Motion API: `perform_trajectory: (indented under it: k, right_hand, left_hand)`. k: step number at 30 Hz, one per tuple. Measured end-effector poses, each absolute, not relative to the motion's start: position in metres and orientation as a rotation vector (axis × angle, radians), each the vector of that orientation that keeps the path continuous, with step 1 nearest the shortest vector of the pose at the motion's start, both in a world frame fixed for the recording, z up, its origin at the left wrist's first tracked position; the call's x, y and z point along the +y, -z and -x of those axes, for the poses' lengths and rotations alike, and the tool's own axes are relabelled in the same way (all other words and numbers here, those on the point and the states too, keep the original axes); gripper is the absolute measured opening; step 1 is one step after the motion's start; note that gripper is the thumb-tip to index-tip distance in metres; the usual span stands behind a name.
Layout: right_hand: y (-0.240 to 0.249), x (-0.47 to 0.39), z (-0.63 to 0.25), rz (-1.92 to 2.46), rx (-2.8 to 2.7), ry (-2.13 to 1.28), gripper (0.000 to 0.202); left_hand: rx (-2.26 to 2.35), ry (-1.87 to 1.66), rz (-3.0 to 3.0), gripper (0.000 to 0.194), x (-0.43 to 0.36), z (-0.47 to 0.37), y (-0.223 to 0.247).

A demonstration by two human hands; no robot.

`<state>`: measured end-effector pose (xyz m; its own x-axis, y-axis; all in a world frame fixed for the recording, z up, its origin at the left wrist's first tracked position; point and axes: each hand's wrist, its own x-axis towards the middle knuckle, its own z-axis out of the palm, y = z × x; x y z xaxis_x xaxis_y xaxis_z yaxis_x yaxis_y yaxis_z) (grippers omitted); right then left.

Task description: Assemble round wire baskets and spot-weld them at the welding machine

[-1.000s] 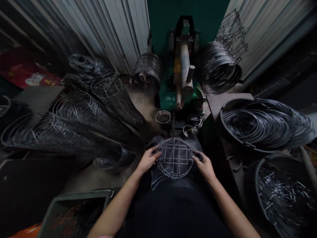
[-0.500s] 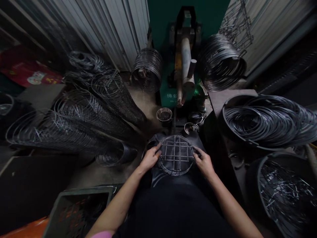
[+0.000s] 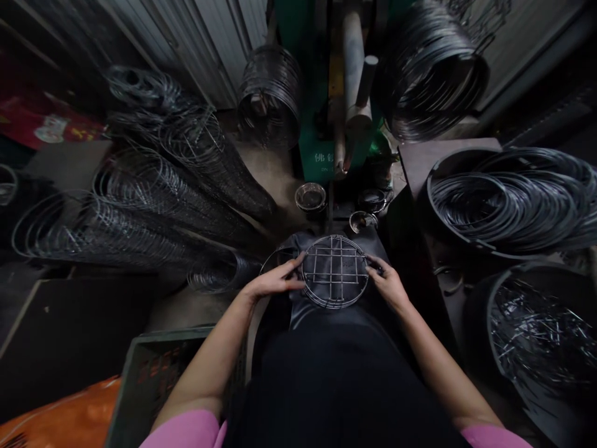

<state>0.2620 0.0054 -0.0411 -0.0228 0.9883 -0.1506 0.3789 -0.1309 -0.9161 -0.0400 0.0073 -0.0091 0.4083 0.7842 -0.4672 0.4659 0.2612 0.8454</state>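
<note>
A round wire rack (image 3: 331, 274), crossed by straight wires, lies over my lap; its rim looks like several stacked rings. At its left edge, my left hand (image 3: 275, 277) has thumb and fingers spread apart, with the tips at the rim. The thumb is slightly blurred. My right hand (image 3: 388, 281) pinches the right edge of the rim, its fingertips dark and partly hidden. Beneath the rack is a dark apron (image 3: 326, 348).
A green machine (image 3: 317, 163) with a thick metal arm (image 3: 357, 74) stands ahead. Wire coils (image 3: 209, 180) stand at left. On the right are a tub of wire rings (image 3: 494, 211) and a tub of short wire pieces (image 3: 545, 336). A green crate (image 3: 125, 386) sits lower left.
The left thumb and fingers have spread apart from their pinch on the rim. The right hand stays at the right edge. My view has tipped downward, so the machine sits higher.
</note>
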Motion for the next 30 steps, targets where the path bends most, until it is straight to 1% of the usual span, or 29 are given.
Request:
perform_trajectory:
  k: [2,4,6,9,11,13,15,18,20,23,26,30]
  right_hand:
    - [0.039,0.003,-0.261,1.568,-1.428,-1.182,0.043]
    - [0.038,0.001,-0.261,1.569,-1.413,-1.196,0.043]
    - [0.039,0.001,-0.260,1.568,-1.413,-1.200,0.043]
    - [0.044,0.000,-0.259,1.570,-1.393,-1.187,0.044]
    - [0.047,-0.001,-0.262,1.605,-1.345,-1.174,0.048]
    - [0.045,-0.002,-0.266,1.656,-1.281,-1.167,0.052]
    - [0.036,-0.003,-0.272,1.689,-1.226,-1.136,0.051]
    - [0.010,0.000,-0.275,1.690,-1.223,-1.038,0.046]
    - [-0.009,0.002,-0.268,1.651,-1.282,-1.009,0.044]
    - [-0.031,0.007,-0.245,1.509,-1.409,-1.054,0.044]
    - [-0.041,0.010,-0.218,1.383,-1.496,-1.145,0.048]
    - [-0.047,0.007,-0.200,1.320,-1.472,-1.190,0.049]
  left_hand:
    - [1.237,-0.259,-1.456,0.106,0.005,0.037,0.007]
    - [1.354,-0.227,-1.565,0.120,0.001,0.027,0.007]
    - [1.494,-0.169,-1.640,0.123,-0.004,0.014,0.008]
    - [1.589,-0.140,-1.641,0.119,-0.011,0.004,0.012]
    - [1.551,-0.237,-1.566,0.120,-0.011,0.010,0.015]
    - [1.523,-0.427,-1.389,0.120,-0.007,0.026,0.013]
    - [1.555,-0.675,-1.170,0.111,0.002,0.047,0.004]
    - [1.541,-1.137,-0.951,0.076,0.019,0.073,-0.028]
    - [1.403,-1.424,-0.867,0.055,0.029,0.078,-0.055]
    - [1.109,-1.718,-0.731,0.035,0.037,0.062,-0.087]
    - [0.867,-1.790,-0.528,0.026,0.035,0.031,-0.098]
    - [0.714,-1.715,-0.366,0.029,0.023,-0.009,-0.087]
